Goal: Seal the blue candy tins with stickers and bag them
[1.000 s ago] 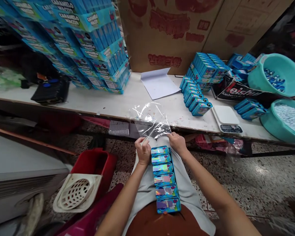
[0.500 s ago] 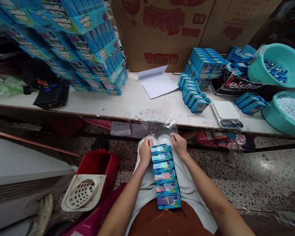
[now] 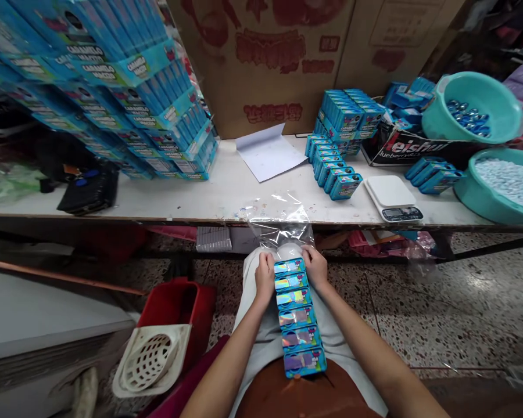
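In the head view a clear plastic bag (image 3: 281, 223) stretches between my hands over my knees, its far end reaching the table edge. Fingers of my left hand (image 3: 265, 277) are pinched at its left side. The right side is pinched by my right hand (image 3: 316, 268). Between my forearms a row of several small blue candy tins (image 3: 297, 318) with shiny labels lies along my lap, the far end close to both hands. Whether the bag reaches over the nearest tins I cannot tell.
Stacked blue candy boxes (image 3: 157, 93) stand left on the table (image 3: 178, 200). A sheet of paper (image 3: 270, 154), more blue tins (image 3: 337, 174), a digital scale (image 3: 392, 197) and two turquoise basins (image 3: 475, 107) are further right. A red bucket (image 3: 200, 307) stands on the floor at left.
The plastic bag looks more spread out between my hands. My left hand has shifted slightly to the right, and the row of tins sits a little further right. The whole view has turned slightly.
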`<action>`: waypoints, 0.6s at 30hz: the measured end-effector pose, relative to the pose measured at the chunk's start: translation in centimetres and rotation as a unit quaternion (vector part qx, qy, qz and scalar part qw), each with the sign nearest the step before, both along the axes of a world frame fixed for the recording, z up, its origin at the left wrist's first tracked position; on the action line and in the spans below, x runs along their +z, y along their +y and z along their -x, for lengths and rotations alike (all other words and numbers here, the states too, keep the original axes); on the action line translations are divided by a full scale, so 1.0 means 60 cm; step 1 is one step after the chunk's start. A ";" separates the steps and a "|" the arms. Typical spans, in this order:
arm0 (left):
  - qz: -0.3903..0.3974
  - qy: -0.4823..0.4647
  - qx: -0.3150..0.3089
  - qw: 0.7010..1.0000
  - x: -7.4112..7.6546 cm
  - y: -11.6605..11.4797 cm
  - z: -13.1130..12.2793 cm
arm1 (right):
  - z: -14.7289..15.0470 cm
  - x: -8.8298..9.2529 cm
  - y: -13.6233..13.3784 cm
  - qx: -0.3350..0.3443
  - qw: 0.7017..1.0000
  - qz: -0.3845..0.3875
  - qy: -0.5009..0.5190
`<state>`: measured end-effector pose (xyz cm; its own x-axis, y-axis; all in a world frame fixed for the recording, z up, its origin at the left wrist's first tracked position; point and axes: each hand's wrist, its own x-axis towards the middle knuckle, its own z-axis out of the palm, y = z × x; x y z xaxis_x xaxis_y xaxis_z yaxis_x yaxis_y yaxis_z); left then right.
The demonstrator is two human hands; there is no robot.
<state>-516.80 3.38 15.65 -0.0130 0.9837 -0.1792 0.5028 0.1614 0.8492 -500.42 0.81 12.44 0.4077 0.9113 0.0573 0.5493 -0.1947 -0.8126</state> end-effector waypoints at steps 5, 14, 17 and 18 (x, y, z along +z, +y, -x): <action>0.053 -0.150 0.034 0.987 -0.013 -0.010 -0.013 | 0.002 0.005 -0.013 -0.020 0.998 -0.006 0.059; 0.028 -0.241 0.068 0.968 0.011 -0.013 -0.040 | -0.006 -0.002 -0.022 -0.088 0.965 -0.090 0.232; 0.027 -0.257 0.083 0.963 0.031 -0.014 -0.048 | -0.007 0.006 -0.027 -0.106 0.948 -0.100 0.284; 0.036 -0.264 0.090 0.960 0.035 -0.015 -0.050 | -0.008 0.010 -0.027 -0.105 0.943 -0.103 0.298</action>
